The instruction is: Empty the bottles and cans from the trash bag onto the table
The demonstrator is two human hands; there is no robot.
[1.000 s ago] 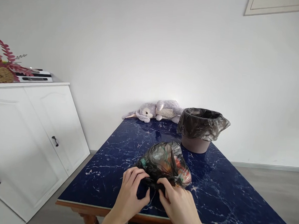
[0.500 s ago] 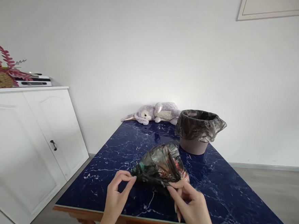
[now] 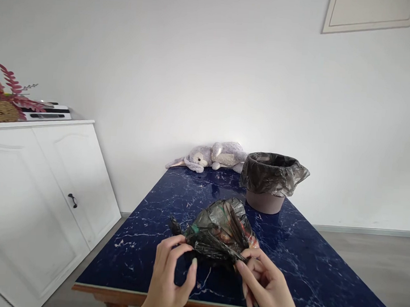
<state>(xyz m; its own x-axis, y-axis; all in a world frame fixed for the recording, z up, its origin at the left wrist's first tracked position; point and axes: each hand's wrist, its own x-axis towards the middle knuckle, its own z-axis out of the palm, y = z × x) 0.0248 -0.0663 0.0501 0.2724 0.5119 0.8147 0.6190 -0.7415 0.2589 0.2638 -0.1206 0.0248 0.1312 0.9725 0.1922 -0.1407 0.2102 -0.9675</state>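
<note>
A filled black plastic garbage bag [image 3: 217, 229] lies near the front of the table, with green and red contents showing through its thin film. My right hand [image 3: 266, 281] pinches a gathered edge of the bag between thumb and fingers, at the bag's right front. At the left front, my left hand [image 3: 172, 273] has its thumb spread away from the fingers. Its fingertips are against or just in front of the bag; contact is hard to tell. A loose twist of film sticks out at the bag's upper left.
A taupe trash bin [image 3: 264, 203] with a black liner [image 3: 273, 179] folded over its rim stands at the table's right back. Behind it lies a plush rabbit [image 3: 212, 156] against the wall. The blue marbled table [image 3: 141, 256] has a wooden edge. White cabinet [image 3: 43, 198] at left.
My left hand has parted its thumb from its fingers and let go of the bag's edge. A twist of film now pokes out at left. My right hand still pinches the bag.
</note>
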